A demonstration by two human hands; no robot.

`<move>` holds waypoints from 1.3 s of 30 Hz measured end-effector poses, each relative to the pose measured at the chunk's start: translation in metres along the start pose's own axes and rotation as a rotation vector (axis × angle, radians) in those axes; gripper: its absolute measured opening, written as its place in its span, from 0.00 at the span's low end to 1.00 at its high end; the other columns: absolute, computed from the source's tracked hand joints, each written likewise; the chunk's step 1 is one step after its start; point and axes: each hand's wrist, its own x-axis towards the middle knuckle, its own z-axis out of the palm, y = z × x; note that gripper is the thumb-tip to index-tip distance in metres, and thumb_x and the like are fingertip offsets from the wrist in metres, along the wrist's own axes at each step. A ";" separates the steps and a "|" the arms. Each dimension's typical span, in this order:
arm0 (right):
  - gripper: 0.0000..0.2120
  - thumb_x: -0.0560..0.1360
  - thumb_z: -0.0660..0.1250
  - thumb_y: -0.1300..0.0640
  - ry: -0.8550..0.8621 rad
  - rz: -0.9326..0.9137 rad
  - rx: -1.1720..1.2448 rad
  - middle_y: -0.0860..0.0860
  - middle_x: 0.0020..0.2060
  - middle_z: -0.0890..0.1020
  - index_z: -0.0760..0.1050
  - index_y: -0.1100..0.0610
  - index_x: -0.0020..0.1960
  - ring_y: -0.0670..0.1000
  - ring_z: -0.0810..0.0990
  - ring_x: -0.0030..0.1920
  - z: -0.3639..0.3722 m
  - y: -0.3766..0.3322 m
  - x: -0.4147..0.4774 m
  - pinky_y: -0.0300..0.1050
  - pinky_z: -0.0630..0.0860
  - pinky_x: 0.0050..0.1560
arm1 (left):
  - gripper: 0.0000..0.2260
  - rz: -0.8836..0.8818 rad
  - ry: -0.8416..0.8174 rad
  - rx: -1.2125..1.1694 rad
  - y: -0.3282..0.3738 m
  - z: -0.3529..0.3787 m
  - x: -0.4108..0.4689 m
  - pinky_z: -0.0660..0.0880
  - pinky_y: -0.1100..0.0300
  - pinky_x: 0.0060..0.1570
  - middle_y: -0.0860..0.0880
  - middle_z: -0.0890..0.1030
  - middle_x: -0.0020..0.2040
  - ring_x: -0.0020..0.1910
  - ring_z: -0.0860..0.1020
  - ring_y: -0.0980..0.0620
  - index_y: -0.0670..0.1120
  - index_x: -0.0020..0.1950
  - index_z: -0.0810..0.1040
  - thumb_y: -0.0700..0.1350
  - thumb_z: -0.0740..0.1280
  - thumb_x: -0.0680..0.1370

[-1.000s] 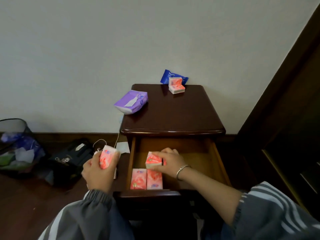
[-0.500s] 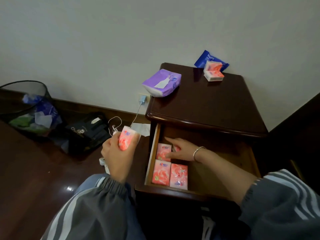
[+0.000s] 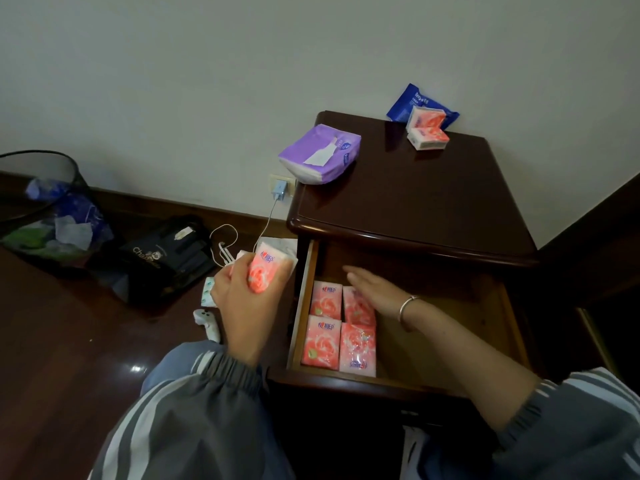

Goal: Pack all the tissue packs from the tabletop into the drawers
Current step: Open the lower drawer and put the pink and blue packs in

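Dim, soft focus, wide-angle edge warp

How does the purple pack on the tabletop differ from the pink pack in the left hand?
The purple pack is larger, the pink pack smaller. The purple pack lies on the nightstand top, overhanging its edge; the pink pack is gripped in the left hand. Both are outside the open drawer.

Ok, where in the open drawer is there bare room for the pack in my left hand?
The drawer is bare in its right half, from the four pink packs to its right wall, though your right hand and forearm cross it. The left side is crowded with those packs.
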 end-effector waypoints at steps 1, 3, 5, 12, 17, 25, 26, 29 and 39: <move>0.23 0.80 0.56 0.46 0.066 0.021 -0.001 0.50 0.74 0.64 0.59 0.46 0.74 0.51 0.65 0.71 -0.004 0.002 -0.002 0.42 0.64 0.64 | 0.31 0.007 -0.004 0.003 0.001 0.000 -0.001 0.61 0.58 0.55 0.50 0.64 0.65 0.61 0.58 0.57 0.59 0.66 0.67 0.71 0.65 0.66; 0.24 0.79 0.60 0.54 0.139 0.077 -0.097 0.52 0.72 0.66 0.61 0.49 0.74 0.52 0.69 0.68 -0.010 0.007 -0.006 0.40 0.69 0.57 | 0.33 0.009 -0.014 0.004 0.003 0.000 -0.002 0.60 0.61 0.51 0.50 0.64 0.65 0.60 0.57 0.58 0.59 0.65 0.67 0.72 0.64 0.65; 0.26 0.76 0.64 0.58 0.128 0.120 -0.116 0.53 0.69 0.70 0.63 0.52 0.72 0.52 0.73 0.64 -0.006 0.009 -0.010 0.39 0.72 0.50 | 0.34 0.004 -0.032 0.012 0.005 0.000 -0.003 0.59 0.63 0.49 0.50 0.64 0.65 0.60 0.58 0.57 0.59 0.65 0.67 0.73 0.63 0.64; 0.28 0.76 0.65 0.51 0.176 0.147 -0.149 0.53 0.69 0.70 0.61 0.54 0.74 0.53 0.72 0.66 0.005 -0.006 -0.030 0.46 0.72 0.60 | 0.35 0.054 -0.107 0.086 0.019 0.003 -0.016 0.63 0.56 0.52 0.49 0.64 0.65 0.65 0.60 0.50 0.59 0.63 0.68 0.75 0.61 0.61; 0.19 0.71 0.63 0.34 0.161 -0.111 0.344 0.45 0.44 0.85 0.81 0.48 0.48 0.44 0.84 0.43 0.004 -0.044 -0.059 0.38 0.79 0.43 | 0.32 0.315 -0.135 0.279 0.039 0.011 -0.035 0.62 0.56 0.57 0.48 0.65 0.64 0.64 0.61 0.49 0.58 0.61 0.71 0.73 0.63 0.63; 0.08 0.76 0.66 0.58 0.323 -0.089 0.424 0.50 0.42 0.81 0.78 0.54 0.54 0.46 0.79 0.39 -0.019 -0.023 -0.082 0.40 0.76 0.37 | 0.25 0.186 -0.423 0.174 0.057 0.020 -0.040 0.61 0.52 0.62 0.49 0.61 0.67 0.68 0.57 0.48 0.64 0.61 0.68 0.71 0.60 0.67; 0.10 0.76 0.66 0.57 0.400 -0.072 0.399 0.48 0.44 0.81 0.77 0.54 0.57 0.44 0.79 0.41 -0.024 -0.012 -0.086 0.36 0.75 0.36 | 0.21 0.150 -0.445 0.147 0.058 0.020 -0.035 0.61 0.51 0.63 0.48 0.61 0.69 0.69 0.57 0.47 0.64 0.62 0.69 0.67 0.58 0.71; 0.14 0.77 0.64 0.58 0.495 -0.034 0.427 0.49 0.50 0.80 0.75 0.55 0.62 0.43 0.77 0.45 -0.029 0.024 -0.099 0.31 0.72 0.35 | 0.16 0.174 -0.518 0.232 0.063 0.018 -0.024 0.61 0.49 0.66 0.46 0.61 0.69 0.69 0.58 0.45 0.62 0.66 0.67 0.53 0.57 0.79; 0.13 0.74 0.67 0.60 0.712 -0.077 0.267 0.53 0.53 0.79 0.77 0.57 0.58 0.48 0.77 0.51 -0.001 0.082 -0.118 0.38 0.71 0.47 | 0.23 0.340 -0.480 0.894 0.092 0.063 -0.025 0.75 0.51 0.50 0.44 0.67 0.63 0.56 0.75 0.43 0.52 0.68 0.67 0.61 0.62 0.76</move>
